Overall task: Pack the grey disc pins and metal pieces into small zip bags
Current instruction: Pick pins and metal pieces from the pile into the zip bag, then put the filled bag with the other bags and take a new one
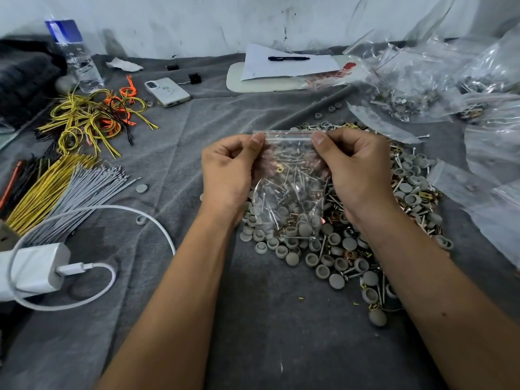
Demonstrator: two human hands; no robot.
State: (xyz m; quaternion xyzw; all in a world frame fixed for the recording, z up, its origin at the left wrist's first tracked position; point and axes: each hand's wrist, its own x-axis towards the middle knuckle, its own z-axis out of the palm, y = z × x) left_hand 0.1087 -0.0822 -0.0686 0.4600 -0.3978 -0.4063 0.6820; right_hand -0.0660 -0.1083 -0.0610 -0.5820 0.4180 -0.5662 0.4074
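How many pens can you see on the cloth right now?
1. A black pen lies on the white paper at the far side, beyond the zip bag. More could be hidden under the plastic bags.

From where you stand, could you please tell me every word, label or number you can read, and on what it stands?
None can be read.
Blue label on the clear plastic water bottle: too blurred.
White paper sheet under the black pen: no text shows.
Red print on the clear plastic bag beside the sheet: unreadable.
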